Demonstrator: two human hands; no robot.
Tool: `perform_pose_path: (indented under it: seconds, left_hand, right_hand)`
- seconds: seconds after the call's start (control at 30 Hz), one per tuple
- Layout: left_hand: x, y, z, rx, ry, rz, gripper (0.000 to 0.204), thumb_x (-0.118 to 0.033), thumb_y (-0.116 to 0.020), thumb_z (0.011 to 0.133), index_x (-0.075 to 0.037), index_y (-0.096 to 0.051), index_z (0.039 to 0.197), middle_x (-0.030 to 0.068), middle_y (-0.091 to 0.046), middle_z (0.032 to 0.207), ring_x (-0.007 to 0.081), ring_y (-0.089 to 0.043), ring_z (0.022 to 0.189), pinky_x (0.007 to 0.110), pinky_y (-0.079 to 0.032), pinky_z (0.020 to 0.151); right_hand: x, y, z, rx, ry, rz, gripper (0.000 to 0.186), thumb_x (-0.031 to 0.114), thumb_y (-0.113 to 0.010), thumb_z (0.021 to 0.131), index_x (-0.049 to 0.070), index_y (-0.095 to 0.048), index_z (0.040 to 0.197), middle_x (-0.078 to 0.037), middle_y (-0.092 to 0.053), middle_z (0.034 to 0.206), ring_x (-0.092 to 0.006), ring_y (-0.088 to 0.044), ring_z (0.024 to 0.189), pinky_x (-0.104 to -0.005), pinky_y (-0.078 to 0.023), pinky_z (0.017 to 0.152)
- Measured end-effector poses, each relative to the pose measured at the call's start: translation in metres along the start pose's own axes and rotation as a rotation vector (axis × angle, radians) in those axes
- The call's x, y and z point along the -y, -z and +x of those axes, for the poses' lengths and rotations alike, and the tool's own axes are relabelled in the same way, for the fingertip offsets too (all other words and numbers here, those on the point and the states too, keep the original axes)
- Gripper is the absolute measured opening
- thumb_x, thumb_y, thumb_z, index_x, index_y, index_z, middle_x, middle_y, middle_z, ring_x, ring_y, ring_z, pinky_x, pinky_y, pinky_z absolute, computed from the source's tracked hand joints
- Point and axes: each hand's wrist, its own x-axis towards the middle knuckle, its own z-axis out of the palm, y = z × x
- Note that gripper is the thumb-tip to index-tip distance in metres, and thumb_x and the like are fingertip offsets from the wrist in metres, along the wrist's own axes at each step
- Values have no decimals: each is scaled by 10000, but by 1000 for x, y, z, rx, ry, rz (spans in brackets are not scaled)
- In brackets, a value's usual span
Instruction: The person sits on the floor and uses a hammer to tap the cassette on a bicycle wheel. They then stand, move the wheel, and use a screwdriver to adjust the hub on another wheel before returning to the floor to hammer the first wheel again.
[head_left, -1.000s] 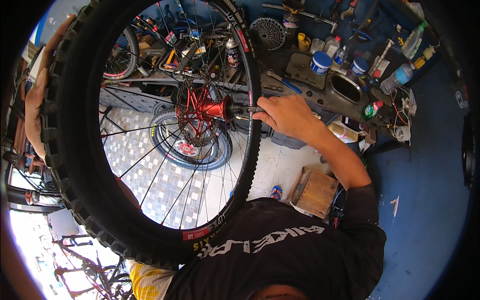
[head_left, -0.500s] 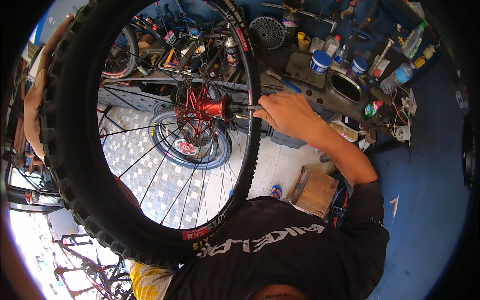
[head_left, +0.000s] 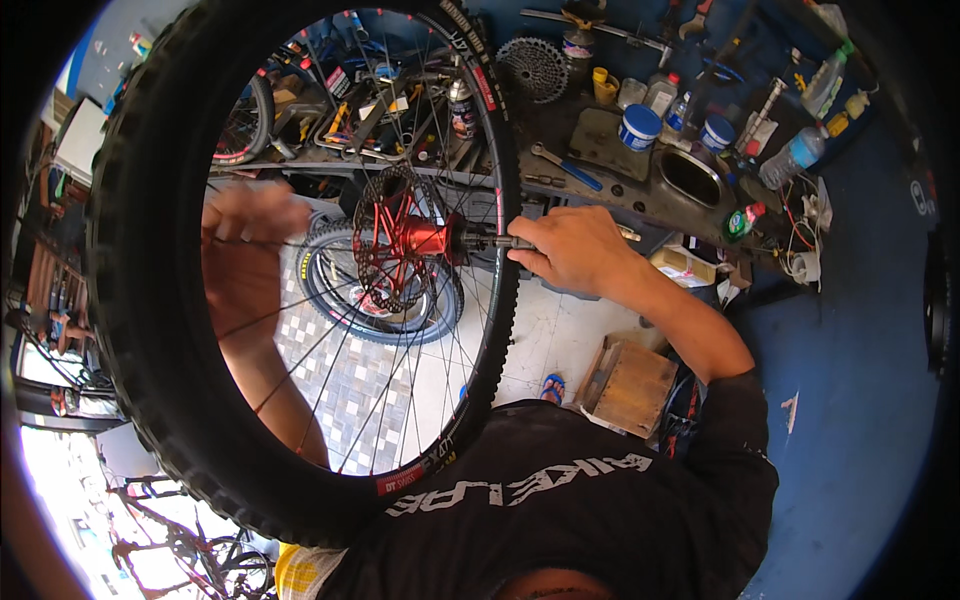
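A bicycle wheel with a knobby black tire (head_left: 140,330) stands large before me, with a red hub (head_left: 425,235) and a disc rotor (head_left: 378,260). My right hand (head_left: 575,250) is closed on a dark axle piece (head_left: 493,241) sticking out from the hub's right end. My left hand (head_left: 245,240) is seen through the spokes at the rim's left inner side, left of the rotor; motion smears its fingers, so I cannot tell whether they hold anything.
A cluttered workbench (head_left: 550,150) carries tools, bottles, tubs and a cassette (head_left: 533,70). Another wheel (head_left: 330,300) lies behind mine, below the bench. A wooden box (head_left: 625,385) sits on the floor (head_left: 520,340). Bikes (head_left: 190,540) are at the lower left, a blue wall (head_left: 820,400) at right.
My left hand has moved from the tire's outer left edge inward to behind the spokes. The wheel's hub and my right hand have shifted a little lower in the picture.
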Motion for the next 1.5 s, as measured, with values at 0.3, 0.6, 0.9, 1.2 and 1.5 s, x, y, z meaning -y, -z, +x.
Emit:
perform_pose_path:
  seconds: [0.3,0.6,0.9,1.2,1.5]
  left_hand:
    - [35,-44,-19,61,82,-150,820,-881,-194,942,-110,-452,838,122,-561,770,295,-589,800,474,-440,871]
    - [22,-52,-21,-36,177,-35,598,-687,-273,1026,-149,-424,814,9,-351,696,193,-331,672,434,-347,792]
    - [21,-40,-21,-43,180,-68,548,-632,-300,1031,-145,-397,796,20,-339,683,204,-326,678,445,-345,790]
    - [16,-20,-25,-161,167,-72,514,-586,-355,1028,-146,-391,765,15,-322,657,197,-305,648,430,-335,739]
    - [26,-22,-17,-71,84,-122,535,-607,-332,1013,-138,-390,761,14,-357,653,178,-338,626,411,-338,702]
  right_hand:
    - [21,-20,20,35,-37,70,371,436,-591,1032,69,-613,976,-125,-715,788,-391,-699,758,-536,-498,620]
    - [13,-5,28,197,-32,119,412,445,-566,1040,60,-622,907,-146,-715,743,-416,-703,689,-555,-524,633]
    - [12,-10,32,69,57,38,398,429,-589,1031,66,-583,866,-121,-673,674,-376,-684,627,-503,-513,540]
    - [-21,47,-21,212,57,40,312,401,-683,979,113,-645,866,-75,-673,700,-325,-680,658,-411,-522,604]
    - [-191,97,-231,-779,-805,317,457,503,-594,1059,72,-736,1005,57,-597,846,-44,-510,724,-223,-415,645]
